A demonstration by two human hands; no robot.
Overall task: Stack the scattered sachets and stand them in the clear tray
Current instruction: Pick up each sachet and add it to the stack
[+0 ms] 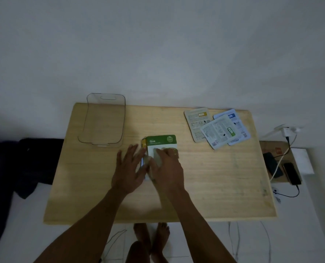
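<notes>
1. Two hands are squaring a stack [161, 147] mid-table [215, 186]: left hand [128, 168] flat, fingers spread, against its edge.
2. Right hand [169, 166] is pressing flat on top.
3. Three loose sachets [216, 128] are lying at two o'clock, the clear tray [102, 120] at ten; thin, slippery, likely best pinched by edges.

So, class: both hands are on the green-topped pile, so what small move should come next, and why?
Probably square the green-topped sachet stack with both hands: yellow and blue edges stick out at its left, and three sachets still lie scattered.
</notes>
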